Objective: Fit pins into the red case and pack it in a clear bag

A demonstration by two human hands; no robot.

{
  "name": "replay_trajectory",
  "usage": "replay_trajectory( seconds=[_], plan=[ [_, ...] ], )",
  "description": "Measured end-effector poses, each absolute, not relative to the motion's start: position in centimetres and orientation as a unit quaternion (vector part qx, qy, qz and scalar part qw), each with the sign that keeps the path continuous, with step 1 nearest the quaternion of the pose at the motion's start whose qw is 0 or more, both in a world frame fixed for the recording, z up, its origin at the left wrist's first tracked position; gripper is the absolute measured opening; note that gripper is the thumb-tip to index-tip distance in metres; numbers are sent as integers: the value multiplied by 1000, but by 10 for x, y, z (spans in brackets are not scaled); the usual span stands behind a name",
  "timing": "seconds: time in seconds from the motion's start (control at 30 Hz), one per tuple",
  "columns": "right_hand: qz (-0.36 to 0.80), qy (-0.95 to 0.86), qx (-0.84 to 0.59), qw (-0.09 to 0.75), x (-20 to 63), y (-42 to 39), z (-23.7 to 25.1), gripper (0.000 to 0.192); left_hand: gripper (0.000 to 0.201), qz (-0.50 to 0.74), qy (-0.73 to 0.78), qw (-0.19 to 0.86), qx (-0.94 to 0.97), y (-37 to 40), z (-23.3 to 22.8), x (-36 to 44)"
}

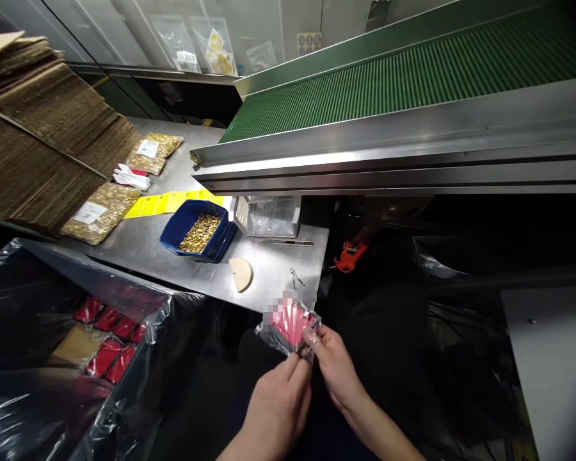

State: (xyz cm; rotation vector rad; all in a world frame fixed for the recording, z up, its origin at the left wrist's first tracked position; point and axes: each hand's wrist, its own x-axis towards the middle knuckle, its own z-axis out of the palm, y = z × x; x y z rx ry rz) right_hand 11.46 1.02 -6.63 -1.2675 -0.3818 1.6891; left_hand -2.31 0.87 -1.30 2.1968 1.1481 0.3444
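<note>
Both my hands hold a small red packet (289, 326) wrapped in clear plastic, just below the front edge of the steel table (269, 272). My left hand (278, 403) pinches its lower edge from underneath. Fingers of my right hand (333, 365) grip the packet's right side. A blue tray (173, 234) filled with small gold-coloured parts sits on the table to the upper left of the packet. Next to the table edge lie a tan half-round piece (241, 273) and a small metal clip (296, 276).
A green conveyor belt (403, 73) in a steel frame runs above the table. Stacked cardboard (38, 134) and clear bags of gold parts (98, 212) lie left. A plastic-lined box (125, 301) holds red packets (108, 339). A clear container (269, 216) and yellow labels (166, 203) sit mid-table.
</note>
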Motion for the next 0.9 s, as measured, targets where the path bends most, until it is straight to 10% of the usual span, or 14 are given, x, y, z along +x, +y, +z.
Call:
replay_trajectory(
  seconds=[0.17,0.3,0.43,0.6,0.9],
  plan=[
    [760,-108,-461,446,123,12,-61,42,15,158,345,307,873,26,3,-26],
    [809,-144,-394,411,134,14,-50,41,75,120,346,341,866,59,16,-49],
    [839,-205,-377,334,147,15,-38,50,114,42,360,619,697,67,-5,-69],
    [728,-504,-417,206,178,18,-15,38,111,136,307,870,361,41,-45,-88],
    [596,-646,-423,221,187,16,4,16,107,182,268,916,238,13,-68,-101]
  ],
)
